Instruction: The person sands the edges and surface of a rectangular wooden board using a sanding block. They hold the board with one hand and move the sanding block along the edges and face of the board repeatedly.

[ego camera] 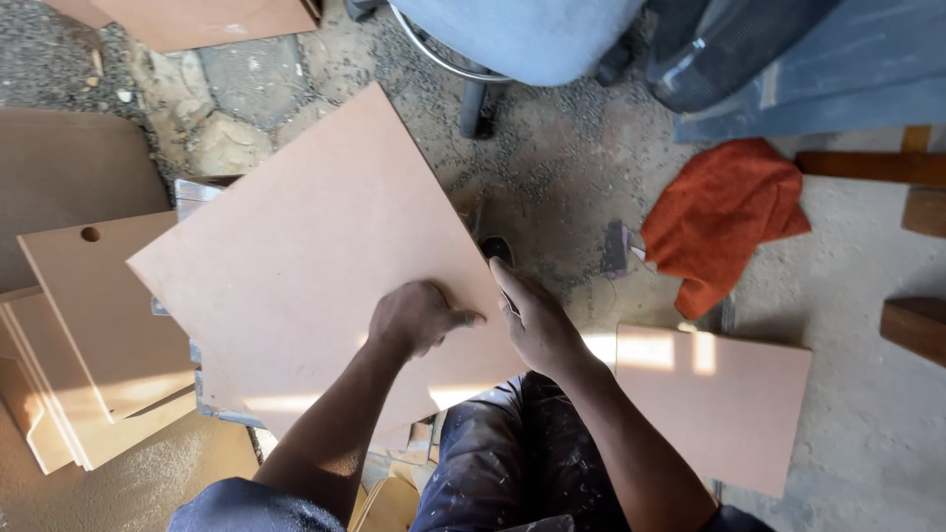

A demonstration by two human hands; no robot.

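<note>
Since we're looking straight down at it, the big tan board [305, 266] fills the middle of the view, tilted like a diamond over our lap and over the stack of cut boards [94, 355] on the left. Our left hand [414, 317] lies on its face near the lower right edge, fingers curled and thumb pointing right, pressing on the surface and not wrapped round anything. Our right hand [537, 320] pinches that same edge, fingers bent over the rim; how far they reach underneath we can't tell.

We'd say this is a thin pressed-wood sheet: stiff enough to keep flat while held from one side, fairly light for its size, but awkward because it's so wide. Faces look smooth and dusty, so a flat palm could slide. Corners and edges on this stuff chip easily if they knock the gravelly floor [552, 167]. Best hold, in our view, is on two opposite edges or an edge plus a palm under it, never by a corner.

Nearby: an orange rag [724, 217], a smaller board [729, 404] on the floor to the right, a chair base [473, 103] up top.
</note>
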